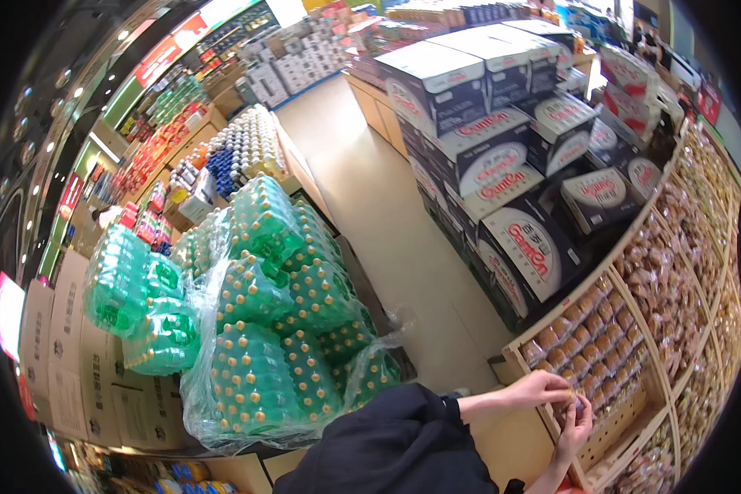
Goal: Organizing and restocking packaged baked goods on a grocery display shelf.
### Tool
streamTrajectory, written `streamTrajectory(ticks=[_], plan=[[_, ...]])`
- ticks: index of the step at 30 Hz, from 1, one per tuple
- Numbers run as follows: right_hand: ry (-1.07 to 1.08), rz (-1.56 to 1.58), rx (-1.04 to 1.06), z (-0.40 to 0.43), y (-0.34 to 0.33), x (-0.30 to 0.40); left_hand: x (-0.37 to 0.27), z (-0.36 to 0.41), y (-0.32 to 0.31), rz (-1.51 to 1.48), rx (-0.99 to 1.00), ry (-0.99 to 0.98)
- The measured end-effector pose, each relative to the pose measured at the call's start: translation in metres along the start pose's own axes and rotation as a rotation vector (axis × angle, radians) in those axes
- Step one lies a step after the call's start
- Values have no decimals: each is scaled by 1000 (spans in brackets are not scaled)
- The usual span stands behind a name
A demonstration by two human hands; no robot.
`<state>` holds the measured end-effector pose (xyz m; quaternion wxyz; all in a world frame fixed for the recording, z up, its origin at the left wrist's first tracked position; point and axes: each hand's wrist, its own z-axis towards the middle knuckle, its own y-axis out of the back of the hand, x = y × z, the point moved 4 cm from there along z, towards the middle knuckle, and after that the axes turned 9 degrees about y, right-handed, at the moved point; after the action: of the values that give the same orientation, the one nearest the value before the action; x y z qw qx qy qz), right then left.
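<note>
At the lower right, my left hand (544,389) and my right hand (575,426) meet above a wooden display bin (599,454). Between their fingertips they pinch a small plastic-wrapped item (571,402), mostly hidden by the fingers. Rows of individually wrapped brown baked goods (593,353) fill the upper part of the bin, just beyond my hands. The bin's lower part shows a bare wooden bottom with holes. A dark sleeve covers my left arm down to the forearm.
Shrink-wrapped green bottles (256,376) are stacked at the left beside brown cartons (68,346). Dark beer cartons (525,253) rise in a stack beyond the bin. More wooden compartments of wrapped snacks (667,265) curve along the right. A pale floor aisle (389,234) runs between the stacks.
</note>
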<state>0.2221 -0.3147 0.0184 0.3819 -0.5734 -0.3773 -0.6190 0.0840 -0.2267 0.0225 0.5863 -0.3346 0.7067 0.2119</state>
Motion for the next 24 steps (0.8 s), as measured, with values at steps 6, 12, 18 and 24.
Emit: streamTrajectory(ticks=[6, 12, 18, 24], plan=[[-108, 142, -147, -13, 18, 4, -12, 7, -6, 127, -36, 50], [-190, 96, -200, -36, 35, 31, -13, 15, -37, 60, 3, 40], [-105, 16, -346, -70, 64, 22, -10, 18, -72, 200, 240, 111], [-87, -336, -566, -94, 157, -5, 3, 16, -55, 250, 361, 222]])
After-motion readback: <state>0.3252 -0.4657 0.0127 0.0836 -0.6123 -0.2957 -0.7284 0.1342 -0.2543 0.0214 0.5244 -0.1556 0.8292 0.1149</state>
